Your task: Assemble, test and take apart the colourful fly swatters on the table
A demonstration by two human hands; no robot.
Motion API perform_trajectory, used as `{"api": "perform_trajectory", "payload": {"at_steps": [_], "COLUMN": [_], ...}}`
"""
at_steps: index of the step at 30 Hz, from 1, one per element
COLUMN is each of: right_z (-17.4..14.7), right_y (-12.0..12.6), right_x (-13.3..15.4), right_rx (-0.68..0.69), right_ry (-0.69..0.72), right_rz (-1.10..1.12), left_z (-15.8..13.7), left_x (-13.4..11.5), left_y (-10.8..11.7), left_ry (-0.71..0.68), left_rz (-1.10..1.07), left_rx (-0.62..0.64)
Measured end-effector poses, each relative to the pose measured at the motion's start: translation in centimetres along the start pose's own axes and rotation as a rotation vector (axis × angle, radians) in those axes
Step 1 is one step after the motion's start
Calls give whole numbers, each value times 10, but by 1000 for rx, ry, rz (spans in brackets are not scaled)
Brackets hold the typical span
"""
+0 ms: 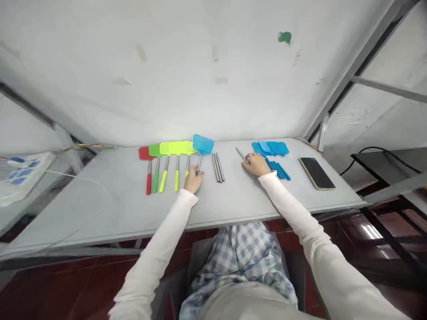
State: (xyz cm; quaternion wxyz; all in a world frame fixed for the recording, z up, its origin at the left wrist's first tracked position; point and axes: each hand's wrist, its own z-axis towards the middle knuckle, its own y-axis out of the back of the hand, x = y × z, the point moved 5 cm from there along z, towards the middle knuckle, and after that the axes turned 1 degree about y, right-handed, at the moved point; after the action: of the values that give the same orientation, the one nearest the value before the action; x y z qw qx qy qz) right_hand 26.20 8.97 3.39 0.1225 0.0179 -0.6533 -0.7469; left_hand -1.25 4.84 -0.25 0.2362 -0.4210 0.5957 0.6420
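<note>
White wall (213, 106) backs a grey worktop (113, 209). At the far middle, a blue fly swatter (203, 144) lies pinched near its lower end in the left hand's (193, 179) grip; rightward, the right hand's (257, 165) grip pinches a slim metal rod (240, 154).

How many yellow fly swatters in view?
3: one yellow fly swatter beside the green fly swatter, a second yellow fly swatter to its right, and a third yellow fly swatter partly hidden by the left hand. Overlapping heads could hide more.
</note>
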Motion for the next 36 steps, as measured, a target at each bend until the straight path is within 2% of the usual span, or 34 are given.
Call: {"api": "perform_trajectory", "payload": {"at_steps": [6,10,16,19,21,22,23,25,28,34,36], "right_z": [2,2,1,1,1,0,-1,-4,-10,-14,-15], "right_y": [-7,-8,-6,-6,-6,-5,-4,-2,-1,6,9], "right_x": [4,4,2,2,7,11,16,25,33,32,33], "right_rx": [49,35,11,-18,-53,-74,-92,-116,-117,-150,-170], "right_ry": [-38,-68,-116,-138,-80,-17,63,216,341,365,361], "right_rz": [52,71,198,390,545,619,684,773,789,768,749], "left_z": [3,-2,-10,-20,-28,-29,-28,-20,-4,6,4], "left_x": [-15,-26,-36,-55,-73,-80,-85,-92,-94,-84,-81], "left_y": [-1,-6,-5,-3,-9,-15,-22,-39,-61,-72,-76], "left_ry": [-7,-25,-96,-322,-493,-535,-534,-431,-259,-170,-160], "left_rz": [200,341,357,248,119,32,-69,-285,-545,-714,-738], "left_rx": [-52,-101,-150,-236,-232,-199,-145,-4,135,35,57]}}
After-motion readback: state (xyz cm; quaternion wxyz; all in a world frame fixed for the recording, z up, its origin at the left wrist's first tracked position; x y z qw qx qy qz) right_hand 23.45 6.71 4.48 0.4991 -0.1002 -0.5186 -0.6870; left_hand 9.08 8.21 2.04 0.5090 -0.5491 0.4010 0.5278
